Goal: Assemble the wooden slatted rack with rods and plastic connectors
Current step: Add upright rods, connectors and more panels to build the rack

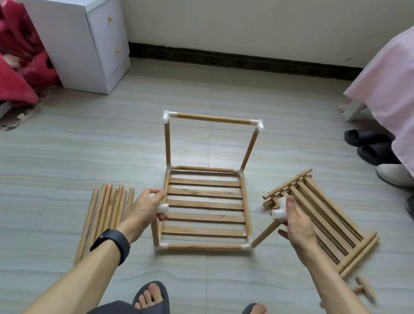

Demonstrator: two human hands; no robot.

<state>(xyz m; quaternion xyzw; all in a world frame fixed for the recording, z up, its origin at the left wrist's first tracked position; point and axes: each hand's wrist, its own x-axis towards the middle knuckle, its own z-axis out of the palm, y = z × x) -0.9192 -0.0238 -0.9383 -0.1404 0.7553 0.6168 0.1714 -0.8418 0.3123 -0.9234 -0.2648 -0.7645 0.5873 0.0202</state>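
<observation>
Head view: left hand [146, 208] grip around connector [163, 208], right hand [297, 225] grip around rod-top connector [279, 209]

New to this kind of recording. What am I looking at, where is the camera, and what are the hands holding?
No machine here: a seated person works with bare hands, filmed by one head-worn camera looking down. On the floor stands the half-built rack, a slatted shelf with two upright rods joined on top. The left hand grips a white connector at its near-left corner. The right hand pinches a second connector atop a leaning rod. Loose rods lie left, a spare slatted panel right.
</observation>
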